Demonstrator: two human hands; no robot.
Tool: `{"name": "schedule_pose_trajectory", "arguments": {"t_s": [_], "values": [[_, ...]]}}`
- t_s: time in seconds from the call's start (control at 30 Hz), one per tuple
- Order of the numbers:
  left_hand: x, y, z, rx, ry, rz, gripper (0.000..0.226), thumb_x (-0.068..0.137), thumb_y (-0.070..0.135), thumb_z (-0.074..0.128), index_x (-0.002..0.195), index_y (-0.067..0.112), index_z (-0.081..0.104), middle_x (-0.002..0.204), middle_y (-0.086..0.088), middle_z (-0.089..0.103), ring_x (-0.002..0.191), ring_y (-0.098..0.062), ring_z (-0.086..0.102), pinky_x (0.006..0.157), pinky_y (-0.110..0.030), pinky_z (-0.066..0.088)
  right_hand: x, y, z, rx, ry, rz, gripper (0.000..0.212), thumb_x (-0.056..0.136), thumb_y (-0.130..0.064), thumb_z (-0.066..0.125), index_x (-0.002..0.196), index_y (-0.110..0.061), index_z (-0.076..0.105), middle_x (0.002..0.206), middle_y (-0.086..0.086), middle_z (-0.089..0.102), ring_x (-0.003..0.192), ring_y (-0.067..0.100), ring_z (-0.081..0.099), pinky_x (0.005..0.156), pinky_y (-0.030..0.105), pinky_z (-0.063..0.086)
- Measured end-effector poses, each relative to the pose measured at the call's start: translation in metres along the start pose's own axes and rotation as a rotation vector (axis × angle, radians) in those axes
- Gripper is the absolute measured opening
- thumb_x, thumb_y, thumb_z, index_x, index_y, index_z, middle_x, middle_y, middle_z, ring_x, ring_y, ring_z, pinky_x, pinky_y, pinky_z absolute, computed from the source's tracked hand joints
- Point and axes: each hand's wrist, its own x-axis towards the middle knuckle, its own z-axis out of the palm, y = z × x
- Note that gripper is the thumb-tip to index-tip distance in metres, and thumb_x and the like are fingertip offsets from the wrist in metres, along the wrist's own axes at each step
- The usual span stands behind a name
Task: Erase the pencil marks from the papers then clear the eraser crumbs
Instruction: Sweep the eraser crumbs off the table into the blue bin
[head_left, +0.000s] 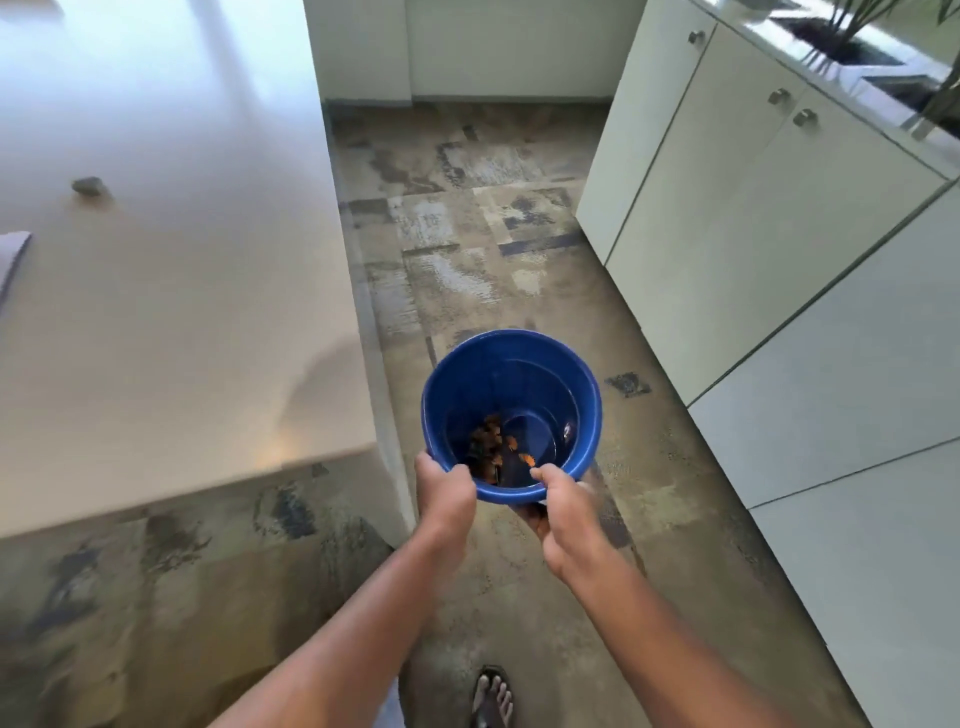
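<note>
I hold a blue plastic bucket in front of me above the floor, right of the white table. My left hand grips its near rim on the left. On the right, my right hand grips the near rim, with fingers under the bucket. Orange and dark scraps lie in the bucket's bottom. A small grey eraser rests on the table at far left. The corner of a paper shows at the left edge.
A patterned carpet floor runs forward between the table and white cabinets on the right. Plants in a planter stand on the cabinet top. My sandalled foot is at the bottom.
</note>
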Motion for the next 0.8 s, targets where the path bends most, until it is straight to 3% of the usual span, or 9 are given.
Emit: {"name": "schedule_pose_trajectory", "arguments": {"t_s": [0.07, 0.2, 0.37, 0.53, 0.7, 0.8], "values": [[0.01, -0.013, 0.005, -0.039, 0.027, -0.042, 0.037, 0.1, -0.003, 0.045, 0.13, 0.018, 0.05, 0.115, -0.007, 0.063, 0.105, -0.025, 0.065, 0.103, -0.05, 0.056, 0.012, 0.006, -0.005, -0.027, -0.011, 0.005, 0.036, 0.098, -0.007, 0.057, 0.133, -0.007, 0.055, 0.105, 0.015, 0.07, 0.093, 0.03, 0.072, 0.065, 0.035, 0.064], [0.038, -0.044, 0.011, -0.093, 0.05, -0.096, 0.034, 0.101, -0.003, 0.047, 0.127, 0.019, 0.05, 0.112, -0.007, 0.064, 0.105, -0.026, 0.067, 0.102, -0.048, 0.056, 0.047, 0.028, -0.013, -0.096, 0.041, 0.069, 0.028, 0.099, -0.005, 0.056, 0.126, -0.003, 0.056, 0.114, 0.021, 0.069, 0.103, 0.034, 0.072, 0.082, 0.045, 0.065], [0.091, -0.098, 0.019, -0.064, 0.012, -0.162, 0.027, 0.101, 0.002, 0.05, 0.124, 0.015, 0.056, 0.117, -0.012, 0.068, 0.108, -0.029, 0.068, 0.105, -0.052, 0.054, 0.094, 0.067, -0.014, -0.12, 0.127, 0.127, 0.018, 0.096, 0.0, 0.055, 0.113, -0.005, 0.058, 0.106, 0.018, 0.07, 0.097, 0.031, 0.072, 0.073, 0.039, 0.063], [0.163, -0.169, 0.038, -0.02, 0.026, -0.26, 0.023, 0.103, 0.002, 0.047, 0.122, 0.012, 0.055, 0.12, -0.014, 0.066, 0.111, -0.03, 0.066, 0.106, -0.052, 0.053, 0.162, 0.128, -0.022, -0.112, 0.204, 0.16, 0.026, 0.094, 0.003, 0.054, 0.117, -0.007, 0.06, 0.108, 0.017, 0.072, 0.094, 0.03, 0.072, 0.063, 0.036, 0.061], [0.246, -0.262, 0.062, -0.027, 0.05, -0.343, 0.023, 0.101, -0.001, 0.047, 0.119, 0.012, 0.052, 0.113, -0.011, 0.062, 0.111, -0.029, 0.063, 0.108, -0.048, 0.051, 0.26, 0.209, -0.042, -0.141, 0.253, 0.215, 0.022, 0.094, 0.005, 0.056, 0.1, -0.015, 0.057, 0.107, 0.016, 0.071, 0.098, 0.032, 0.072, 0.086, 0.052, 0.063], [0.293, -0.315, 0.073, -0.044, 0.065, -0.376, 0.026, 0.101, -0.001, 0.046, 0.122, 0.014, 0.05, 0.114, -0.009, 0.061, 0.109, -0.027, 0.062, 0.107, -0.046, 0.052, 0.316, 0.254, -0.052, -0.174, 0.237, 0.239, 0.02, 0.095, 0.004, 0.057, 0.102, -0.015, 0.057, 0.107, 0.016, 0.072, 0.096, 0.032, 0.074, 0.085, 0.051, 0.064]]}}
